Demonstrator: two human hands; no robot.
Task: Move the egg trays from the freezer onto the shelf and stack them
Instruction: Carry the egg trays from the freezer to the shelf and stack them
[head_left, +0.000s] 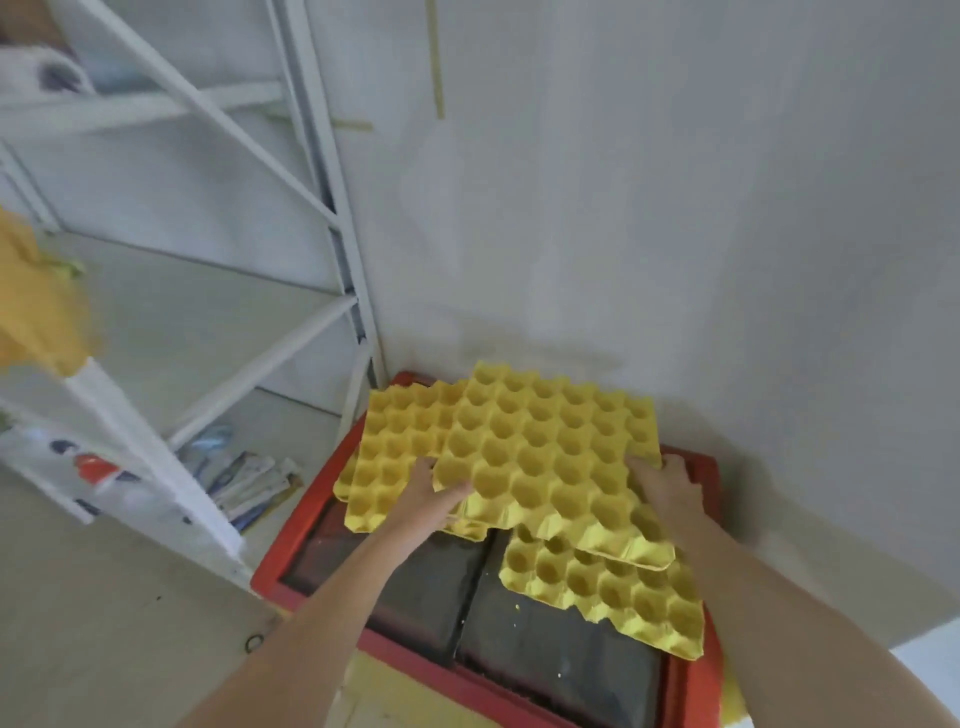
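Several yellow egg trays lie on the red-framed chest freezer (291, 545) with dark sliding lids. The top tray (545, 457) lies askew over the others. My left hand (434, 501) grips its near-left edge, thumb on top. My right hand (662, 491) holds its right edge. Another tray (400, 452) sticks out to the left beneath it, and one more tray (618, 587) lies lower right, over the lid. The white metal shelf (182, 322) stands to the left of the freezer.
Yellow trays (36, 306) sit blurred at the shelf's left edge. Packets (244, 483) lie on the lowest shelf level beside the freezer. A white bag with print (88, 467) hangs at the shelf's front. A plain wall rises behind the freezer.
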